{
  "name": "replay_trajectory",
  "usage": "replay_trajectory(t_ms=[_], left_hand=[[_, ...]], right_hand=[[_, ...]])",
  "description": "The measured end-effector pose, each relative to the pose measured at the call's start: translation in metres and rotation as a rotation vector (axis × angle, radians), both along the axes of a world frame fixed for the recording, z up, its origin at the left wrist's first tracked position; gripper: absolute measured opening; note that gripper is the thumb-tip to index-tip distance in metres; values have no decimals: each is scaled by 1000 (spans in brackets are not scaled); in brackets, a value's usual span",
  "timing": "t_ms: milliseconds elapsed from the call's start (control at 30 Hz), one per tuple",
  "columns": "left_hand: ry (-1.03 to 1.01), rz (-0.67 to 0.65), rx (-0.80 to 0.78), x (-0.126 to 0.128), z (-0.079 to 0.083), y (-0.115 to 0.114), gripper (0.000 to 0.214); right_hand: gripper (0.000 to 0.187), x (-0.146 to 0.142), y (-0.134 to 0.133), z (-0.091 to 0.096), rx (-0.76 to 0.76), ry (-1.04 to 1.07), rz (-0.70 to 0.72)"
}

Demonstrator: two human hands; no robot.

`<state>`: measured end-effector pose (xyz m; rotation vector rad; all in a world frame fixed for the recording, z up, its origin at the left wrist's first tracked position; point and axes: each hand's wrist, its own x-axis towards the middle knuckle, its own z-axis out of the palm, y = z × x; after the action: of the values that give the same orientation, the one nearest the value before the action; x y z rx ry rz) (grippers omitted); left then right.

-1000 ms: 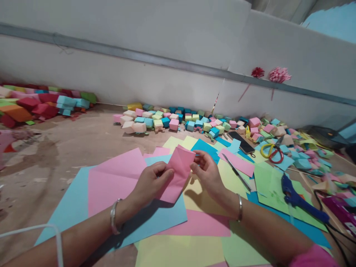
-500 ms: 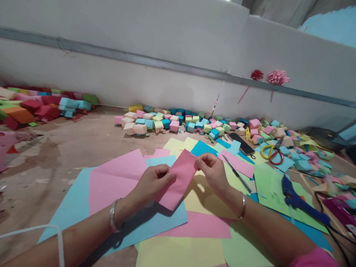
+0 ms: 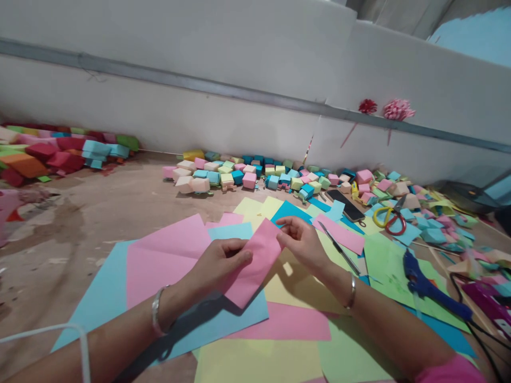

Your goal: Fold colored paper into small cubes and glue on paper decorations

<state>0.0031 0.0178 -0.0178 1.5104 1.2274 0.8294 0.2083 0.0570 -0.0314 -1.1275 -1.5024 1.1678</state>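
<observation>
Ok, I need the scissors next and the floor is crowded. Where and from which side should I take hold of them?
Take the scissors by the yellow and red finger loops, coming from the near side. The loops point toward you and lie bare on the paper, while the blades point away toward the paper boxes and the phone lies just left. The right hand is nearest.
</observation>
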Motion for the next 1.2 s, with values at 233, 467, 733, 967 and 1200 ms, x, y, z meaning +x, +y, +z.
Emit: replay_trajectory(t_ms=[233,467,733,967,1200], left_hand=[[37,-183,-166,0,-2,-2,30],[174,-148,-198,-15,4,11,29],[473,-17,54,-25,-2,20,20],[528,70,132,-21,-6,19,20],[455,67,135,-21,-13,21,13]], right_hand=[[14,5,1,11,38,-240,124],[11,9,8,-2,97,-447,180],[12,12,8,-11,198,-714,173],[14,10,8,-21,235,-849,133],[14,4,0,-26,291,-1001,47]])
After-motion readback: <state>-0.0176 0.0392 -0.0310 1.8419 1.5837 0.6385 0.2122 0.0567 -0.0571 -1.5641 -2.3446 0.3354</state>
